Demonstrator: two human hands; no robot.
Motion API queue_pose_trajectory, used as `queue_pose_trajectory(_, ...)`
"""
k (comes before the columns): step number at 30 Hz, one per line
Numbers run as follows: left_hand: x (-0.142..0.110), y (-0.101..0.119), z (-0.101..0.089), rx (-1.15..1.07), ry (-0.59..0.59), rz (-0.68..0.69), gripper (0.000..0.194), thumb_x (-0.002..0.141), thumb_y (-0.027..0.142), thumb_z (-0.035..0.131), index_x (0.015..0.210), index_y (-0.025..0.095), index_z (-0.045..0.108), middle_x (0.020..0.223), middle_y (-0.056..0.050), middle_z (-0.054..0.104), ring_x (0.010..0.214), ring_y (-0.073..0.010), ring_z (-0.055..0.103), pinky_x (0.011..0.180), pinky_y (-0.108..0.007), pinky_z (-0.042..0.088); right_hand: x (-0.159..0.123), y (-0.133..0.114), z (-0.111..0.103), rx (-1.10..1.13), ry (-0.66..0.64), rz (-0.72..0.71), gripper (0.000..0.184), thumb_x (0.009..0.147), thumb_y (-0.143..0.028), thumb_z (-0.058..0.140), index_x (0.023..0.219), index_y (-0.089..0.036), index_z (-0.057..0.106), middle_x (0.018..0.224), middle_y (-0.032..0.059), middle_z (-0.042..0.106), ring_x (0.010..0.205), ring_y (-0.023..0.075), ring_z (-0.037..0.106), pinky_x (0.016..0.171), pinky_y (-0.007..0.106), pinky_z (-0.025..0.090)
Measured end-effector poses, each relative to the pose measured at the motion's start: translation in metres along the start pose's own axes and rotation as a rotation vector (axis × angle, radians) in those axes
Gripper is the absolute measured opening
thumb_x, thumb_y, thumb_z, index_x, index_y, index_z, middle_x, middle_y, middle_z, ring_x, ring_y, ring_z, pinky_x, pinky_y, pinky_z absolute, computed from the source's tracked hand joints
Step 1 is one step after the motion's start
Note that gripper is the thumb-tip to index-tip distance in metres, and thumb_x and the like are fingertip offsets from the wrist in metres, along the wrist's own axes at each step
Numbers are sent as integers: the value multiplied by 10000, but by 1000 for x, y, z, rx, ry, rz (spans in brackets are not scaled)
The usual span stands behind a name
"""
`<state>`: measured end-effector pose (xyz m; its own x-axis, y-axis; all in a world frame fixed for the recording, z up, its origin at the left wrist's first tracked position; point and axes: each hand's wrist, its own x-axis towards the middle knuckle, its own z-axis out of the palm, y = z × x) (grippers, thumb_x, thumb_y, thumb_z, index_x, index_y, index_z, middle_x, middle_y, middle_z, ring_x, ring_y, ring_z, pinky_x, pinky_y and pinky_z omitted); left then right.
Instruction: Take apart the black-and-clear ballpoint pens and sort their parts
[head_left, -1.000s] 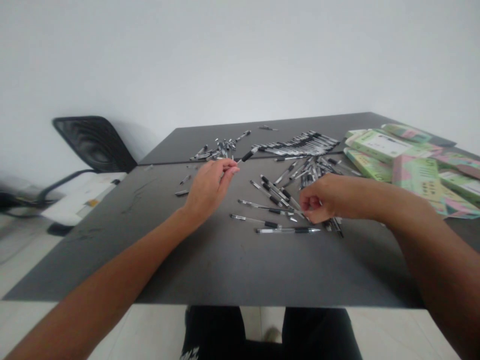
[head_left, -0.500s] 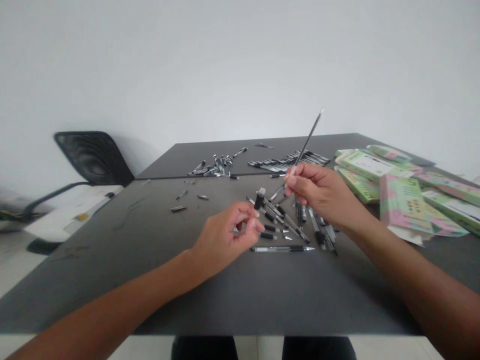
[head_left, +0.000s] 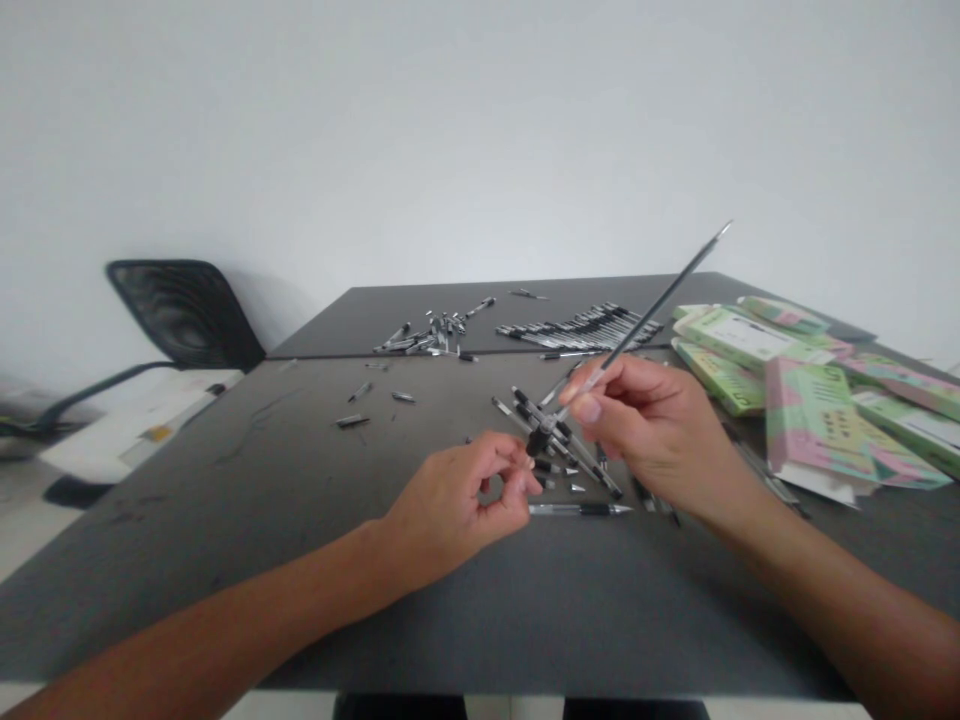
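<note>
My right hand (head_left: 645,425) pinches a long thin pen barrel (head_left: 660,297) that slants up to the right above the table. My left hand (head_left: 469,495) pinches a small black pen cap (head_left: 537,441) right by the barrel's lower end. Several loose pens (head_left: 570,460) lie on the dark table (head_left: 300,520) under and between the hands. One whole pen (head_left: 577,509) lies nearest me.
A neat row of pens (head_left: 577,326) and a heap of small pen parts (head_left: 431,335) lie at the far side. Green and pink boxes (head_left: 810,395) are stacked at the right. A black chair (head_left: 184,310) stands left of the table.
My right hand lifted a pen barrel from the pile and tilted it further right. My left hand came back from the far parts heap with a black cap and brought it to the barrel's end.
</note>
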<state>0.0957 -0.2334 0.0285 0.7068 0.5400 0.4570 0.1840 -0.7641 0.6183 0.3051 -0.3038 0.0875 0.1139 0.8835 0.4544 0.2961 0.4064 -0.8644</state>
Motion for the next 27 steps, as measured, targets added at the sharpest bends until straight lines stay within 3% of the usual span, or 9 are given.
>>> queue_pose_trajectory(5, 0, 0, 2, 16, 7, 47, 116, 935, 220, 587, 1028, 286, 566, 863, 26, 870, 628, -159, 780, 625, -284, 554, -3, 8, 0, -14, 10, -22, 251, 894, -478, 819, 835, -238, 782, 754, 13, 723, 591, 126, 485, 539, 262, 411)
queue_pose_trajectory(11, -1, 0, 1, 28, -1, 60, 117, 941, 206, 571, 1041, 266, 574, 877, 25, 871, 628, -142, 771, 640, -267, 549, -2, 8, 0, -24, 30, -61, 290, 888, -447, 845, 743, -222, 735, 824, 28, 767, 658, 139, 563, 594, 266, 463)
queue_pose_trajectory(17, -1, 1, 0, 12, -12, 51, 121, 947, 192, 557, 1058, 238, 572, 882, 20, 871, 611, -126, 748, 618, -240, 523, -2, 6, -2, -13, 20, -107, 227, 900, -351, 842, 739, -218, 751, 800, 27, 758, 680, 136, 581, 579, 254, 434)
queue_pose_trajectory(27, -2, -4, 2, -23, -52, -12, 85, 974, 240, 560, 1058, 248, 555, 890, 18, 867, 639, -144, 753, 638, -256, 517, -2, 8, -6, -96, -31, -73, 162, 899, -386, 843, 896, -226, 873, 822, 50, 763, 644, 130, 550, 525, 260, 374)
